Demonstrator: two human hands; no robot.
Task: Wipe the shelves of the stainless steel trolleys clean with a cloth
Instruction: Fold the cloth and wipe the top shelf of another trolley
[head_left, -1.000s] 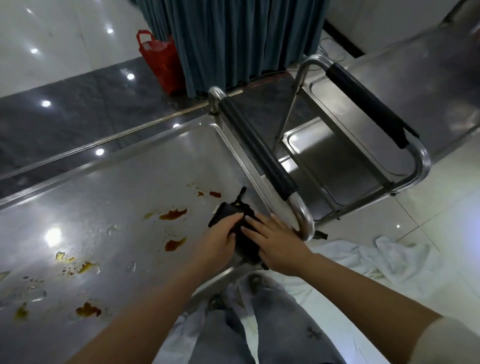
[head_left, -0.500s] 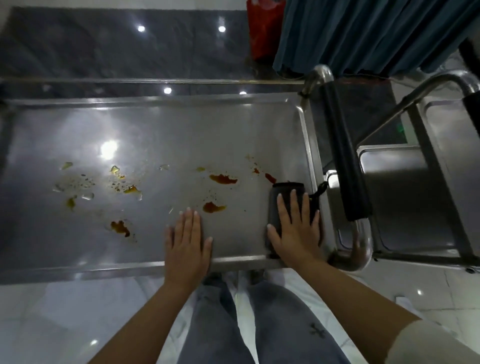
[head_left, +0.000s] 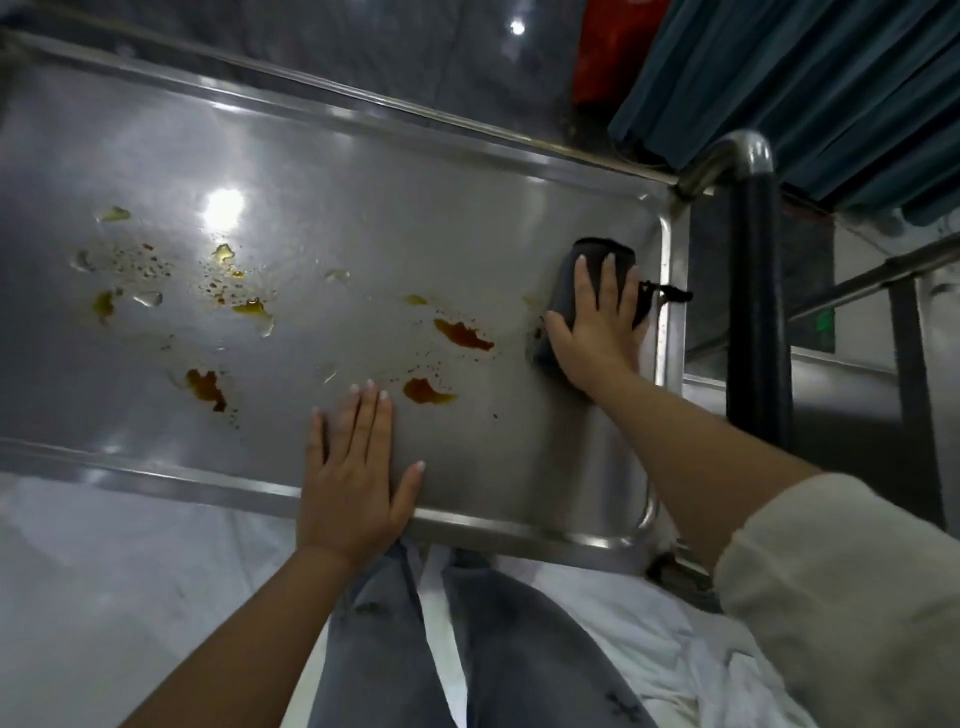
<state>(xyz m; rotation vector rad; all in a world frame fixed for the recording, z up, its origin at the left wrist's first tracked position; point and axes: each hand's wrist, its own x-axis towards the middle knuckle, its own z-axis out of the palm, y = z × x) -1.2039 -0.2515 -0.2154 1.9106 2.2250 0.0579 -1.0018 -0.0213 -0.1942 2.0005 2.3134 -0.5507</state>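
Cloth (head_left: 582, 280): dark, flat on the trolley shelf (head_left: 363, 208), beside its right rim.
Right hand (head_left: 597, 332): fingers straight, pressing the cloth.
Left hand (head_left: 353, 483): flat, empty, on the shelf's near edge.
Stains (head_left: 462, 335): brown, left of cloth.

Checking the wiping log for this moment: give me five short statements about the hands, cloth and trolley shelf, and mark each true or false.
1. The right hand presses flat on the dark cloth. True.
2. The left hand grips a spray bottle. False: it rests flat on the shelf, holding nothing.
3. Brown stains remain on the shelf. True.
4. The cloth lies at the shelf's left end. False: it is at the right end, near the black handle.
5. The cloth is white. False: it is dark.
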